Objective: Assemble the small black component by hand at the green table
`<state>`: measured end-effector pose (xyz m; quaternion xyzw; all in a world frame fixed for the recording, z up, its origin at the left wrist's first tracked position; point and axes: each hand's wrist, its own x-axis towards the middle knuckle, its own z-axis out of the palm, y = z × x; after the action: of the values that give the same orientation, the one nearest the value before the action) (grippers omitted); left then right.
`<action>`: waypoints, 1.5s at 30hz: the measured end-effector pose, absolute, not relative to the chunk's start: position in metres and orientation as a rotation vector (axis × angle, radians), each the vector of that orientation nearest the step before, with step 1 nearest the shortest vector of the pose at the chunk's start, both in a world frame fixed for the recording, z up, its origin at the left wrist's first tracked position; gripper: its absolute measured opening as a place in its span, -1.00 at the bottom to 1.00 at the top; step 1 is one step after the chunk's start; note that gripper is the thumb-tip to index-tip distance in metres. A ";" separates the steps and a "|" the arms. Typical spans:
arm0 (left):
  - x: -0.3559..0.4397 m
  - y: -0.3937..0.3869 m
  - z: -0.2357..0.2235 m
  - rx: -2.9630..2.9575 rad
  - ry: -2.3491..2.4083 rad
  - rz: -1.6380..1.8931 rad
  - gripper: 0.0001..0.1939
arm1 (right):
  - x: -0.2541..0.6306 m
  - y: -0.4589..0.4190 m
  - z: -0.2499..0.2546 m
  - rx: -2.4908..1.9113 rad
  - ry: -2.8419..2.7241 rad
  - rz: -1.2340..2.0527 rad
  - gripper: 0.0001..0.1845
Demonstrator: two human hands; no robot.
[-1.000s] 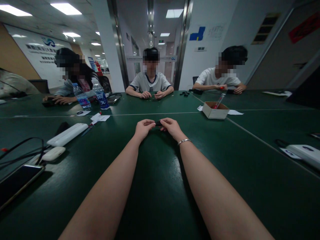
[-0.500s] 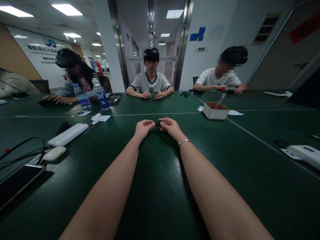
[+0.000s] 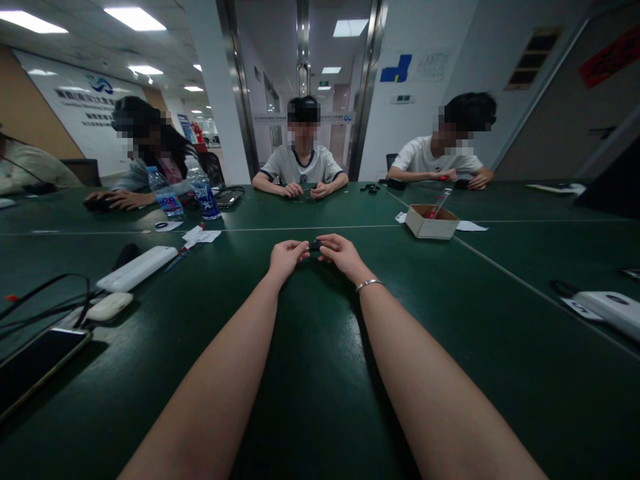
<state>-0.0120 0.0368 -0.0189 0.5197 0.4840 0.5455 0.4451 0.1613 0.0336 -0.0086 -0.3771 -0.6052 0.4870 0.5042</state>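
Both my arms reach straight out over the dark green table (image 3: 320, 373). My left hand (image 3: 285, 257) and my right hand (image 3: 340, 253) meet just above the tabletop, fingers curled. Between their fingertips sits a small black object (image 3: 314, 246), pinched from both sides; it is too small to name. A silver bracelet (image 3: 369, 284) circles my right wrist.
A cardboard box (image 3: 430, 222) with a red tool stands at the right. At the left lie a white power strip (image 3: 136, 267), a phone (image 3: 35, 363), cables and two water bottles (image 3: 204, 193). Three people sit across the table, hands on it. A white device (image 3: 607, 307) lies far right.
My hands have lifted slightly and drawn a little closer together around the small black object. Little else has moved.
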 end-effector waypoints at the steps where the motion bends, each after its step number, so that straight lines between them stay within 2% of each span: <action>1: -0.012 0.036 -0.018 1.305 1.216 1.346 -0.64 | 0.161 0.033 -0.008 -0.906 -1.462 1.177 -0.74; 18: -0.008 0.031 -0.011 1.320 1.263 1.314 -0.65 | 0.161 0.033 -0.007 -0.905 -1.465 1.194 -0.74; 27: -0.008 0.031 -0.012 1.395 1.141 1.388 -0.69 | 0.161 0.037 -0.011 -0.919 -1.446 1.157 -0.81; 32: -0.009 0.027 -0.012 1.489 1.051 1.394 -0.72 | 0.159 0.039 -0.010 -1.016 -1.404 1.110 -0.95; 36: -0.008 0.026 -0.012 1.478 1.013 1.385 -0.67 | 0.158 0.039 -0.009 -1.054 -1.383 1.124 -0.91; 38: -0.006 0.027 -0.011 1.426 1.035 1.381 -0.65 | 0.157 0.039 -0.008 -1.051 -1.376 1.130 -0.91; 42: -0.004 0.031 -0.010 1.224 1.183 1.296 -0.73 | 0.156 0.038 -0.007 -1.067 -1.367 1.132 -0.91; 45: -0.004 0.031 -0.010 1.302 1.260 1.250 -0.76 | 0.156 0.038 -0.006 -1.079 -1.364 1.130 -0.92</action>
<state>-0.0045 0.0315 -0.0099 0.5275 0.5101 0.5062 0.4531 0.1557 0.0379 -0.0064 -0.4479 -0.5661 0.4689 0.5089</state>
